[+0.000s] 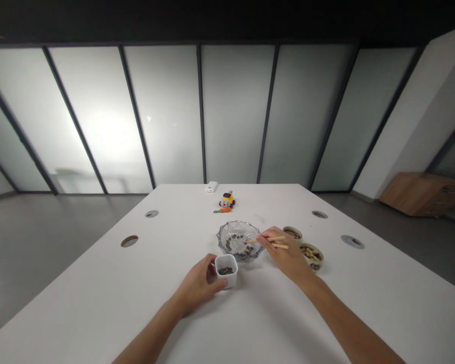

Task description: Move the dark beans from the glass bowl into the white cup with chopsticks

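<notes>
My left hand (199, 284) wraps round a small white square cup (226, 268) with a few dark beans in it, on the white table (98, 293). My right hand (284, 253) grips a pair of wooden chopsticks (267, 241). Their tips reach left into a clear glass bowl (237, 238) that holds several dark beans. The glass bowl stands just behind the cup.
Two small round bowls (292, 233) (311, 254) with nuts sit behind my right hand. A yellow toy (227, 199), an orange carrot-shaped piece (223, 210) and a white box (211, 186) lie farther back. Round cable holes (129, 241) (352, 241) dot the table's sides.
</notes>
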Tool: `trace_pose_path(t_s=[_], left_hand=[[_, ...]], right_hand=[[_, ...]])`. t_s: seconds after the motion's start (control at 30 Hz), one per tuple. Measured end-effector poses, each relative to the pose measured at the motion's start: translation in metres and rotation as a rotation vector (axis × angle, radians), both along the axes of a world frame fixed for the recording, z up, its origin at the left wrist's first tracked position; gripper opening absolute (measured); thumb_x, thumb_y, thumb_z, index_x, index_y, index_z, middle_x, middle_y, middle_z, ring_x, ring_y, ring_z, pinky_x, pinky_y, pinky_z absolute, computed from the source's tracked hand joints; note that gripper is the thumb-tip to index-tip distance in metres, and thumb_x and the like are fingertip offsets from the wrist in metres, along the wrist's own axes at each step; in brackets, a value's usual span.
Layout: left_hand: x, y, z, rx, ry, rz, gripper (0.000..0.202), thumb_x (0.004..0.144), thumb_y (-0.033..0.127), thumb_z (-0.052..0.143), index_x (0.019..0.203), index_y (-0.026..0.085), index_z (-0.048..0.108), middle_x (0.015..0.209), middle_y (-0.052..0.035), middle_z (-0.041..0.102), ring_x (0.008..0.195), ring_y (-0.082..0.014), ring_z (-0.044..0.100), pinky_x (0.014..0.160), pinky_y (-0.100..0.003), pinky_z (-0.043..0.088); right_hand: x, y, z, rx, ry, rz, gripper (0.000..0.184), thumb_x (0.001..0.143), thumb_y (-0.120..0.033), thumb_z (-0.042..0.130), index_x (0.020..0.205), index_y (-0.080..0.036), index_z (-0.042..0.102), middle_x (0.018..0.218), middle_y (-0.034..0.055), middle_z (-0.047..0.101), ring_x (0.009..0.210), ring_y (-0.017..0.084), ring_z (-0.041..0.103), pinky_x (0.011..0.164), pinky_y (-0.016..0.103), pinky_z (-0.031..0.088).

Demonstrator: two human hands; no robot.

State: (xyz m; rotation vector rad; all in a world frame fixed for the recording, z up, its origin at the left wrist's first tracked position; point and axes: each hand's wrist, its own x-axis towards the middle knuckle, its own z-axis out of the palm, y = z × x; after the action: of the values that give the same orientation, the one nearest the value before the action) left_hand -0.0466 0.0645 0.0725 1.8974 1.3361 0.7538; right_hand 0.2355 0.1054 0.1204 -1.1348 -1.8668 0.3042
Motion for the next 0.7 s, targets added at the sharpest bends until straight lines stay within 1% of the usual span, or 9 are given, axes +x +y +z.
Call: trace_pose_path(t_s=[0.1,0.2,0.3,0.4,0.53,0.7], left_hand=[[0.0,0.0,-0.001,0.006,-0.003,-0.008,0.039,0.085,0.037,0.072,0.118,0.019,0.064,0.098,-0.0028,0.068,0.085,-0.022,0.059,0.075,-0.029,0.043],[-0.001,0.001,-0.002,0.014,0.011,-0.011,0.037,0.085,0.035,0.072,0.118,0.019,0.064,0.098,-0.0021,0.068,0.085,-0.022,0.059,0.074,-0.029,0.042],[-0.001,0.003,-0.004,0.013,0.025,-0.013,0.036,0.086,0.036,0.073,0.117,0.02,0.064,0.096,-0.0008,0.068,0.083,-0.0218,0.06,0.073,-0.029,0.041],[-0.001,0.004,-0.007,0.018,0.032,-0.011,0.036,0.085,0.036,0.073,0.116,0.021,0.064,0.095,-0.0008,0.068,0.084,-0.0222,0.06,0.073,-0.029,0.042],[-0.001,0.003,-0.007,0.028,0.034,0.001,0.037,0.085,0.038,0.073,0.116,0.02,0.064,0.098,-0.0024,0.069,0.085,-0.0233,0.061,0.074,-0.03,0.043],[0.001,0.001,-0.005,0.036,0.032,0.02,0.039,0.086,0.04,0.071,0.118,0.02,0.064,0.098,-0.003,0.069,0.086,-0.0238,0.062,0.075,-0.03,0.043]], right_hand=[[0.0,-0.005,-0.002,0.004,-0.002,0.005,0.05,0.106,-0.063,0.052,0.088,-0.024,0.078,0.089,0.0074,0.075,0.083,0.026,0.072,0.075,0.037,0.056],[0.001,-0.01,-0.011,0.011,-0.023,-0.007,0.048,0.107,-0.06,0.053,0.086,-0.023,0.076,0.087,0.0065,0.074,0.08,0.024,0.07,0.074,0.036,0.054],[0.003,-0.016,-0.023,0.078,0.0,-0.023,0.045,0.108,-0.056,0.055,0.083,-0.022,0.073,0.082,0.0053,0.072,0.076,0.023,0.068,0.071,0.034,0.053],[0.002,-0.022,-0.032,0.159,0.058,-0.029,0.038,0.108,-0.05,0.058,0.086,-0.022,0.073,0.084,0.0055,0.072,0.078,0.023,0.068,0.073,0.034,0.054],[-0.002,-0.028,-0.035,0.194,0.058,-0.023,0.033,0.109,-0.045,0.058,0.089,-0.023,0.073,0.086,0.0053,0.072,0.079,0.023,0.067,0.075,0.035,0.055],[-0.005,-0.03,-0.039,0.161,0.03,0.002,0.033,0.109,-0.043,0.056,0.087,-0.024,0.071,0.085,0.0044,0.069,0.078,0.022,0.065,0.072,0.034,0.055]])
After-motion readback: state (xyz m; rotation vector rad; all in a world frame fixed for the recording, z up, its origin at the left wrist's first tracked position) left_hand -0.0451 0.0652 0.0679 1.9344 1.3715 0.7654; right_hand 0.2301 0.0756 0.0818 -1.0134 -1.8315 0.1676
